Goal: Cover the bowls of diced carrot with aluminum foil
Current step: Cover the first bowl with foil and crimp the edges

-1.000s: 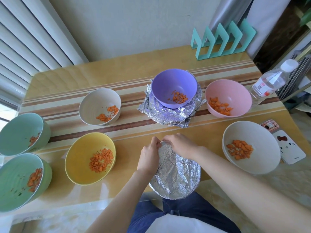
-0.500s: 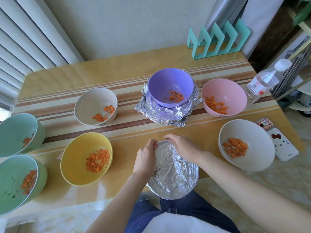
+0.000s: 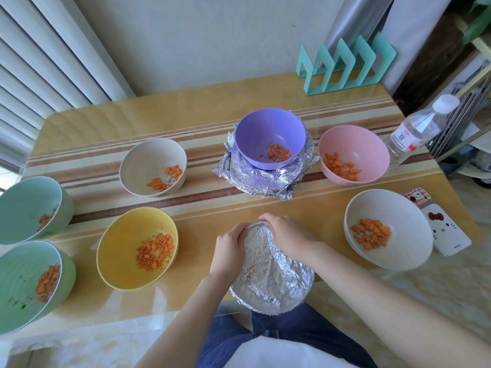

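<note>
A bowl wrapped in aluminum foil (image 3: 273, 277) sits at the table's near edge, right in front of me. My left hand (image 3: 228, 251) presses the foil at its far-left rim, and my right hand (image 3: 287, 232) presses it at the far-right rim. Open bowls of diced carrot stand around: yellow bowl (image 3: 119, 261), beige bowl (image 3: 143, 166), pink bowl (image 3: 353, 144), white bowl (image 3: 398, 216), and two green bowls (image 3: 24, 203) (image 3: 16, 277) at the left. A purple bowl (image 3: 265, 134) with carrot sits on a crumpled pile of foil (image 3: 260, 179).
A clear water bottle (image 3: 419, 128) stands at the right edge. Two cartoon-cat items (image 3: 446, 235) lie beside the white bowl. A teal rack (image 3: 345, 67) stands at the table's back by the wall. My lap in blue trousers shows under the near edge.
Both hands have slid apart along the far rim of the foil-covered bowl, pressing the foil down. The view has tilted slightly.
</note>
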`<act>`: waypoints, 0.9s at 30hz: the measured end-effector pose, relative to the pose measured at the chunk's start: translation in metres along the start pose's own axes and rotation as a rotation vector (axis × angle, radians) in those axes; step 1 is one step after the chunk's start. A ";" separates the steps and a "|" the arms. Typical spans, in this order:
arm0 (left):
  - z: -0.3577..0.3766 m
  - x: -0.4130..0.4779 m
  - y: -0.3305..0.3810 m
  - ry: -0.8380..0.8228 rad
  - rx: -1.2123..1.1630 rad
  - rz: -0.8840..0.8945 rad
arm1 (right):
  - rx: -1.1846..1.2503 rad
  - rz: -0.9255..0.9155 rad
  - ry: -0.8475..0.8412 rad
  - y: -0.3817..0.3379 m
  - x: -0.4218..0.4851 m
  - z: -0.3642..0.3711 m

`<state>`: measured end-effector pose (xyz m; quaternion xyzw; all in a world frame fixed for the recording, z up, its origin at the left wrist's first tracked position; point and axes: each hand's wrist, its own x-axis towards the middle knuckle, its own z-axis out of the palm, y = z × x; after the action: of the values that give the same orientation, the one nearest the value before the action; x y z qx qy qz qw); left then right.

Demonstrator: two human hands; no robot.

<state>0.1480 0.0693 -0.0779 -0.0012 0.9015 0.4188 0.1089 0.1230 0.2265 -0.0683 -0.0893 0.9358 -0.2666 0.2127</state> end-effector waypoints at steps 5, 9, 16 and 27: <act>0.005 -0.002 0.000 0.048 0.019 0.020 | -0.048 -0.004 -0.017 -0.006 0.003 -0.001; 0.006 -0.003 0.000 0.047 0.049 0.050 | -0.035 -0.031 -0.027 -0.003 0.001 -0.004; 0.005 -0.012 0.003 0.088 0.029 0.020 | 0.053 0.017 -0.027 0.017 -0.016 -0.004; 0.012 -0.021 0.002 0.111 -0.035 -0.113 | 0.116 0.069 0.044 0.025 -0.023 0.003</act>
<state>0.1702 0.0775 -0.0798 -0.0770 0.8973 0.4269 0.0820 0.1433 0.2522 -0.0756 -0.0388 0.9257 -0.3149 0.2060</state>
